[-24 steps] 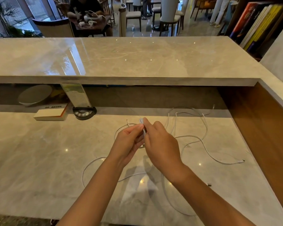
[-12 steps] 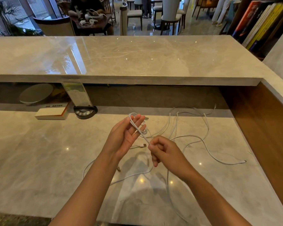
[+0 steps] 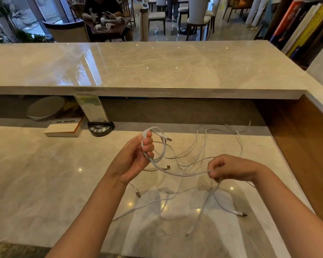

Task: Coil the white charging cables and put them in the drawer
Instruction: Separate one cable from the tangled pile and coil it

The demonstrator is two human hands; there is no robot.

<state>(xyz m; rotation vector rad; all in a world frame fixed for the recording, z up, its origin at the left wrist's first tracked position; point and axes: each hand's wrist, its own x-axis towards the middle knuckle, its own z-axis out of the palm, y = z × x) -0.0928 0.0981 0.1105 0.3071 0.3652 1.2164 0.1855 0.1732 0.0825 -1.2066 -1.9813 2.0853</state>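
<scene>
My left hand (image 3: 133,161) is raised above the marble desk (image 3: 35,174) with a white charging cable (image 3: 161,146) looped in two or three turns around its fingers. The cable runs from that coil to my right hand (image 3: 229,169), which pinches it between thumb and fingers further right. Its free end trails down to a plug (image 3: 241,214) on the desk. More loose white cables (image 3: 222,127) lie tangled on the desk behind and between my hands, with another plug (image 3: 137,192) under my left wrist. No drawer is in view.
A raised marble counter (image 3: 157,67) spans the back. Under it stand a white box (image 3: 63,129), a black button device (image 3: 100,129) with a card holder, and a round plate (image 3: 46,108). A wooden panel (image 3: 296,146) walls the right side.
My hands have moved apart: the right hand pulled rightward along the cable, while the left hand gained a wider coil around its fingers.
</scene>
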